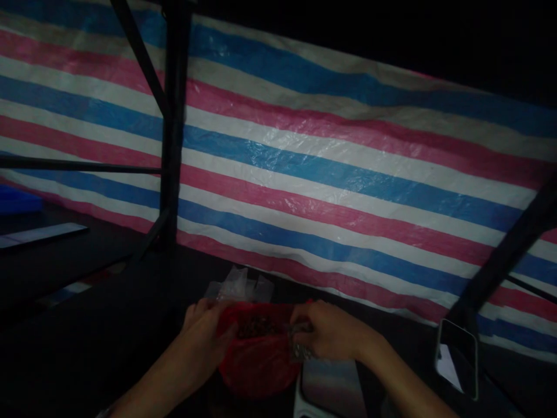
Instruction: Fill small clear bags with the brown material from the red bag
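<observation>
A red container [256, 371], a bowl or a bag in this dim light, stands on the dark table in front of me. Small dark pieces [256, 326] lie inside it, too small to name. My left hand [209, 331] is closed on its left rim, thumb towards the inside. Over the right rim, my right hand [324, 331] has its fingers pinched on a small clear plastic bag [301, 351] that hangs down at the container's side. What the small bag holds is unclear. Behind the container lie several clear plastic bags [239, 285].
A light-coloured device with a dark screen [333, 383] lies below my right wrist. A phone [456, 360] leans at the right by a dark metal post. Striped sheeting [326, 174] hangs behind the table. At far left are a blue tray [17, 200] and a flat panel [43, 235].
</observation>
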`<state>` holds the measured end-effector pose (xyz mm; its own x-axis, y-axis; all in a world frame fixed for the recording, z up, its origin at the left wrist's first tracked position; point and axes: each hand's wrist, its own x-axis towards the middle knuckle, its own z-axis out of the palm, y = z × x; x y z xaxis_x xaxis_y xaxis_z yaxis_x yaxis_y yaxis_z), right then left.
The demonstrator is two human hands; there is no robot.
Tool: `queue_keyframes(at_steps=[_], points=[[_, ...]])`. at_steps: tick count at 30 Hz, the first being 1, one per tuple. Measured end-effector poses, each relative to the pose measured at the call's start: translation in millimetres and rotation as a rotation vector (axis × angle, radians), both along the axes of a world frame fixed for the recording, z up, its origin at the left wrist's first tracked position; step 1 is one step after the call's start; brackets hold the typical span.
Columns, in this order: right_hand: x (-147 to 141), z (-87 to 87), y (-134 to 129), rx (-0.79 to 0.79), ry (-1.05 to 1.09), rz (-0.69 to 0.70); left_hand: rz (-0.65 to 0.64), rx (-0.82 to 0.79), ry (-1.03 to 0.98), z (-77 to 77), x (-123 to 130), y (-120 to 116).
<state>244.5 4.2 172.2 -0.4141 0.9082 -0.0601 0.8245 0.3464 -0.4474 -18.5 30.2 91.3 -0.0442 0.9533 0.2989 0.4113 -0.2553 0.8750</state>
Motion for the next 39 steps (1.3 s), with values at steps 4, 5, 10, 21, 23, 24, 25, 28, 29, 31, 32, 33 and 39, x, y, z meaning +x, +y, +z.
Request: queue_keyframes(at_steps=[4, 5, 10, 21, 23, 24, 25, 28, 29, 31, 32, 33, 39], points=[[-6, 8.1, -2, 0.101, 0.279, -0.032, 0.155, 0.204, 0.169, 23.2, 20, -17], [-9, 10.0, -2, 0.126, 0.337, -0.012, 0.077, 0.206, 0.122, 29.5, 26, -18], [-27, 11.1, -3, 0.075, 0.540, 0.004, -0.422, -0.077, -0.220, 38.9, 52, -9], [-21, -8.7, 3, -0.076, 0.846, -0.290, -0.260, -0.082, -0.323, 12.6, 43, 0], [-24, -7.9, 5, -0.105, 0.872, -0.320, -0.171, -0.037, -0.312, 12.8, 43, -5], [-27, -7.9, 5, -0.117, 0.884, -0.327, -0.130, -0.011, -0.305, 13.8, 44, -8], [-30, -8.5, 5, -0.122, 0.894, -0.328, -0.110, 0.007, -0.297, 15.5, 46, -13], [-38, -11.8, 5, -0.119, 0.922, -0.310, -0.213, -0.034, -0.302, 21.4, 53, -23], [-41, -13.0, 4, -0.120, 0.936, -0.305, -0.277, -0.071, -0.318, 23.1, 56, -25], [-43, -15.1, 4, -0.134, 0.962, -0.293, -0.377, -0.138, -0.361, 25.4, 59, -25], [-44, -16.2, 3, -0.148, 0.964, -0.284, -0.410, -0.162, -0.380, 26.0, 59, -24], [-44, -17.3, 3, -0.161, 0.959, -0.273, -0.435, -0.179, -0.394, 26.3, 59, -23], [-46, -26.7, -3, -0.218, 1.016, -0.297, -0.526, -0.150, -0.416, 23.6, 52, -23]])
